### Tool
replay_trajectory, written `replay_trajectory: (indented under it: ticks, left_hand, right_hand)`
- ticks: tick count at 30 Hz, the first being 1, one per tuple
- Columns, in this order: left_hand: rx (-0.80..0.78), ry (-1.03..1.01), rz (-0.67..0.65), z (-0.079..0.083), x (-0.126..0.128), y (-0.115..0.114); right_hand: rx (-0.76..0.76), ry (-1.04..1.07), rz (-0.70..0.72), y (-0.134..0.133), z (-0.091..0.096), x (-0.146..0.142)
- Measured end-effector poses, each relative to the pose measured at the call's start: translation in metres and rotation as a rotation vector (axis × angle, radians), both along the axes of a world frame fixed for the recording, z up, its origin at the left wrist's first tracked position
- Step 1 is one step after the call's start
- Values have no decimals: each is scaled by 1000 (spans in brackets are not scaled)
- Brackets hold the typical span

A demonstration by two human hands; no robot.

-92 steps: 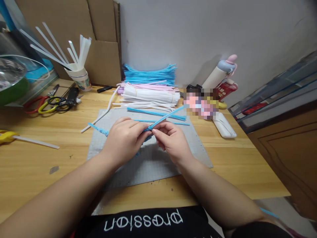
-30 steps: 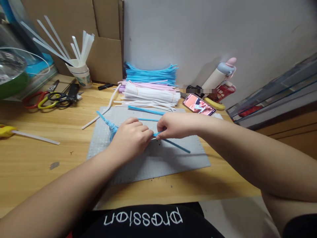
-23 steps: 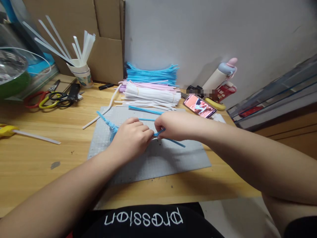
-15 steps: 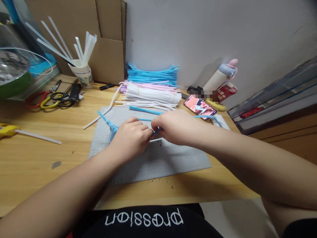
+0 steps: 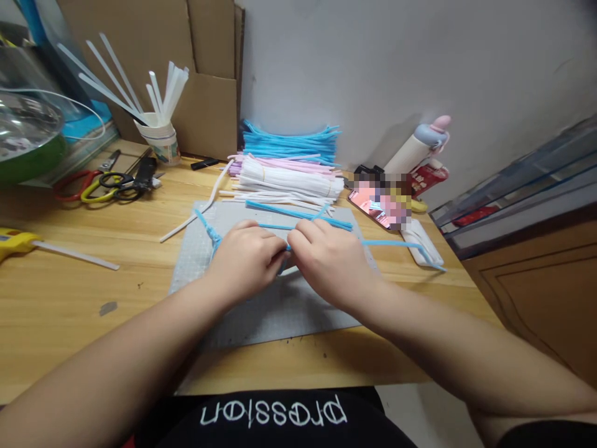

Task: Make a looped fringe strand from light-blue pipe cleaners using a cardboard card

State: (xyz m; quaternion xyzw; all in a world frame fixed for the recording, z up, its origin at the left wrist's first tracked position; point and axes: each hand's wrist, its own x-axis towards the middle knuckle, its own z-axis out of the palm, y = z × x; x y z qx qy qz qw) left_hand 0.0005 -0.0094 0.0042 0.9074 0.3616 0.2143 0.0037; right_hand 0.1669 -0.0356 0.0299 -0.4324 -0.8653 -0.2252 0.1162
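My left hand and my right hand meet over a grey cutting mat, both with fingers closed on a blue pipe cleaner piece. Its twisted end sticks out to the left of my left hand. A long free end trails right from my right hand, past the mat's edge. Loose blue pipe cleaners lie just beyond my fingers.
Stacked blue, pink and white pipe cleaners sit behind the mat. A phone and a bottle are at the right. A cup of glue sticks, scissors and a yellow glue gun lie left. Cardboard leans on the wall.
My right hand swung round from across the mat back toward me, carrying the long blue end from the front of the mat over to the right. My left hand kept its grip.
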Motion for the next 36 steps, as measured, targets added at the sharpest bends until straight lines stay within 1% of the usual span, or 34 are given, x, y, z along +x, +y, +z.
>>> replay_trajectory:
  ticks: [2, 4, 8, 11, 13, 16, 19, 21, 23, 25, 26, 27, 28, 29, 30, 31, 32, 33, 36]
  left_hand:
    - [-58, -33, 22, 1, -1, 1]
    - [-107, -72, 44, 2, -3, 1]
    - [-166, -125, 119, 4, -4, 0]
    - [-192, -164, 143, 6, -4, 0]
    - [-205, -206, 160, 7, -4, 0]
    - [-217, -280, 194, 6, -4, 1]
    - [-244, -332, 212, 6, -6, 3]
    - [-271, -341, 214, 5, -8, 5]
    - [-291, -335, 206, 5, -10, 7]
    - [-295, -316, 194, 6, -13, 10]
    - [-292, -302, 188, 7, -14, 11]
    - [-286, -288, 181, 7, -14, 12]
    - [-277, -269, 170, 7, -15, 12]
    - [-272, -249, 155, 7, -15, 12]
    - [-274, -232, 141, 7, -15, 13]
    - [-286, -228, 134, 7, -15, 13]
    - [-308, -237, 138, 6, -15, 12]
    - [-338, -256, 148, 6, -14, 12]
    - [-429, -292, 178, 5, -12, 12]
  right_hand:
    - [111, 101, 37, 0, -13, 2]
    - [151, 232, 72, 1, -27, 4]
    - [70, 521, 146, 0, -51, 6]
    - [4, 667, 202, -3, -62, 7]
    - [-46, 717, 232, -4, -66, 7]
    - [-120, 714, 255, -7, -69, 7]
    - [-165, 674, 239, -9, -68, 7]
    - [-190, 689, 222, -9, -67, 8]
    - [-193, 818, 166, -8, -67, 11]
    - [-184, 1063, 43, -4, -69, 14]
    - [-223, 1204, -15, -1, -70, 15]
    - [-320, 1339, -51, 2, -72, 17]
    - [-468, 1459, -62, 5, -73, 18]
    - [-649, 1556, -46, 8, -75, 19]
    - [-823, 1632, -15, 11, -75, 19]
    - [-955, 1692, 15, 13, -76, 18]
    - [-1031, 1737, 35, 14, -77, 18]
    - [-1064, 1767, 48, 14, -77, 17]
    - [-1076, 1807, 64, 12, -78, 15]
